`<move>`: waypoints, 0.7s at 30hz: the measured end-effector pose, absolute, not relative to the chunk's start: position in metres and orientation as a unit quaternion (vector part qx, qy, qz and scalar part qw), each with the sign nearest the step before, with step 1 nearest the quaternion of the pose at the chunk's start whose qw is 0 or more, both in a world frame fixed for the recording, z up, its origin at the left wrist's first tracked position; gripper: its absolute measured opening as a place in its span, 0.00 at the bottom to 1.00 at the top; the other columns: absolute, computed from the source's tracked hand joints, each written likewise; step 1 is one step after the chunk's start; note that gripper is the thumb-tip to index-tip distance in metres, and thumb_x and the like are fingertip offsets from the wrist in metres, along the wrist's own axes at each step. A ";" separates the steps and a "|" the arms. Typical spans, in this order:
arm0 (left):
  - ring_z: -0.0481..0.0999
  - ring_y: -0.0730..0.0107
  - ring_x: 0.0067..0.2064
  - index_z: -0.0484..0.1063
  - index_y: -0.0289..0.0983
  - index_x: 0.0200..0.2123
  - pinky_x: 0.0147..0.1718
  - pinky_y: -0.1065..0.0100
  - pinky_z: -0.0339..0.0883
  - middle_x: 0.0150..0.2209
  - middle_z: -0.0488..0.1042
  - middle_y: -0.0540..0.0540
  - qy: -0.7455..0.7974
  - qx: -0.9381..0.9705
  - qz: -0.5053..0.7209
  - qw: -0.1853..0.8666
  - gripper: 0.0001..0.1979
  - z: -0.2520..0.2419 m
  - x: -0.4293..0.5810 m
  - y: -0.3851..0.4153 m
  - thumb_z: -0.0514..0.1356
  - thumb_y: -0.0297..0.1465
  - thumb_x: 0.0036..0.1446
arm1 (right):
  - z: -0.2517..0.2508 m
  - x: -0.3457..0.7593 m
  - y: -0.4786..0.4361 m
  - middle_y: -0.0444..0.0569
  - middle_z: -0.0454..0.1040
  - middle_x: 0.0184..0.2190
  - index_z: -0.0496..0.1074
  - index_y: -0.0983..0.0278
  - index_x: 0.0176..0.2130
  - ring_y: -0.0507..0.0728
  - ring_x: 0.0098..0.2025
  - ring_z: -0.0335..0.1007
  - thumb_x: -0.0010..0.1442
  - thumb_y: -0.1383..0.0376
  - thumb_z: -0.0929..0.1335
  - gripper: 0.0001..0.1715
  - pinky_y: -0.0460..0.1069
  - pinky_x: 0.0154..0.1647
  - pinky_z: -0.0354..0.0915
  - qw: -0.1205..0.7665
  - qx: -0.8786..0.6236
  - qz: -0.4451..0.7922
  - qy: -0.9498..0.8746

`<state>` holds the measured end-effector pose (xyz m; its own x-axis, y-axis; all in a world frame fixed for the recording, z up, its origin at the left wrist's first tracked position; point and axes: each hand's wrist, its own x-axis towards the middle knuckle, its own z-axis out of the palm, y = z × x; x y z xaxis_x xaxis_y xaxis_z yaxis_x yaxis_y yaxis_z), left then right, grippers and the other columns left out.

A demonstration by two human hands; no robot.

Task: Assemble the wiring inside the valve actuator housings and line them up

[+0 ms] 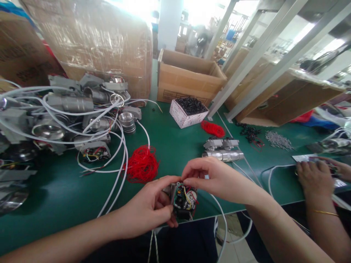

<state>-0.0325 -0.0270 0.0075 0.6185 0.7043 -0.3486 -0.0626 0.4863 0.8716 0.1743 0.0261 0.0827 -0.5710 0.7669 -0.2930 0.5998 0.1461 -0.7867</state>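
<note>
My left hand (148,210) is closed around a small grey motor valve unit (183,201) whose open side shows a circuit board and coloured wires. It is held just above the near edge of the green table (175,146). My right hand (211,179) pinches at the top of the unit with thumb and forefinger pressed together. A white cable hangs down from the unit below the table edge. A loose bundle of red rings (142,164) lies just beyond my left hand. A finished metal valve (223,149) rests beyond my right hand.
A heap of grey valves with white cables (68,117) fills the left side. A small white box of black parts (188,111) and a second red pile (213,128) sit mid-table. Cardboard boxes (189,78) stand behind. Another person's hands (315,177) work at right.
</note>
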 end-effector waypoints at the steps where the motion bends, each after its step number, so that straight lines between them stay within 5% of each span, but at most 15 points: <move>1: 0.83 0.63 0.31 0.64 0.36 0.60 0.34 0.64 0.77 0.32 0.81 0.48 0.355 0.444 0.242 0.786 0.32 0.007 -0.033 -0.027 0.64 0.28 0.51 | 0.082 0.175 0.026 0.43 0.77 0.27 0.78 0.65 0.34 0.51 0.28 0.71 0.62 0.69 0.70 0.05 0.45 0.30 0.65 0.090 -0.458 0.471 -0.748; 8: 0.83 0.64 0.28 0.66 0.36 0.57 0.32 0.66 0.77 0.29 0.80 0.50 0.367 0.434 0.246 0.785 0.30 0.009 -0.032 -0.026 0.63 0.29 0.49 | 0.082 0.175 0.025 0.42 0.77 0.26 0.78 0.64 0.34 0.51 0.27 0.71 0.61 0.69 0.71 0.04 0.44 0.30 0.66 0.096 -0.452 0.479 -0.746; 13: 0.81 0.66 0.24 0.70 0.38 0.52 0.25 0.69 0.76 0.31 0.80 0.49 0.391 0.444 0.245 0.768 0.20 0.015 -0.027 -0.023 0.59 0.40 0.59 | 0.086 0.178 0.028 0.43 0.78 0.27 0.80 0.64 0.34 0.51 0.29 0.72 0.60 0.72 0.72 0.04 0.44 0.32 0.66 0.076 -0.434 0.447 -0.778; 21: 0.79 0.67 0.21 0.72 0.36 0.48 0.20 0.70 0.75 0.29 0.78 0.49 0.409 0.486 0.259 0.727 0.22 0.014 -0.018 -0.021 0.58 0.48 0.61 | 0.088 0.175 0.028 0.43 0.77 0.26 0.80 0.65 0.33 0.50 0.28 0.70 0.59 0.74 0.72 0.05 0.43 0.29 0.64 0.063 -0.435 0.422 -0.793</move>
